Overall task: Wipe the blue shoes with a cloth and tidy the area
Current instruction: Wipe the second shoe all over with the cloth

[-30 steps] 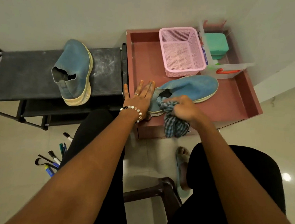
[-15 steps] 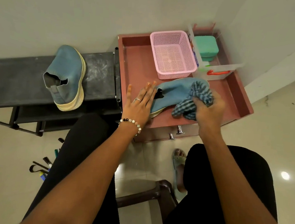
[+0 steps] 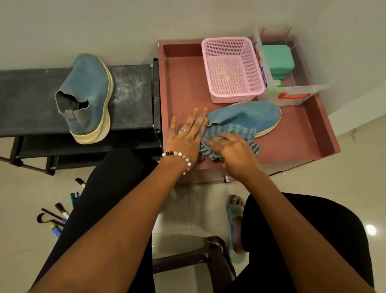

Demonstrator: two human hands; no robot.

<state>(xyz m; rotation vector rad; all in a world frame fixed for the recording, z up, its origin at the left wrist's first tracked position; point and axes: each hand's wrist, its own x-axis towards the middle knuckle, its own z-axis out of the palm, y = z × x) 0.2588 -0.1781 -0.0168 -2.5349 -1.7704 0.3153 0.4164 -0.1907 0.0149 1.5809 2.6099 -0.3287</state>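
Observation:
One blue shoe lies on its side on the reddish cabinet top, toe pointing right. My left hand lies flat with straight fingers against the shoe's heel end. My right hand presses a blue checked cloth onto the shoe's near side by the opening; its fingers curl over the bunched cloth. The second blue shoe, with a cream sole, lies on the black shoe rack to the left.
A pink mesh basket stands behind the shoe, beside a clear plastic bin holding a green box. Several markers and pens lie on the floor at the left. A dark stool is between my knees.
My right hand has swept the cloth back from the shoe's toe to its heel end, close to my left hand. The left hand stayed flat by the heel.

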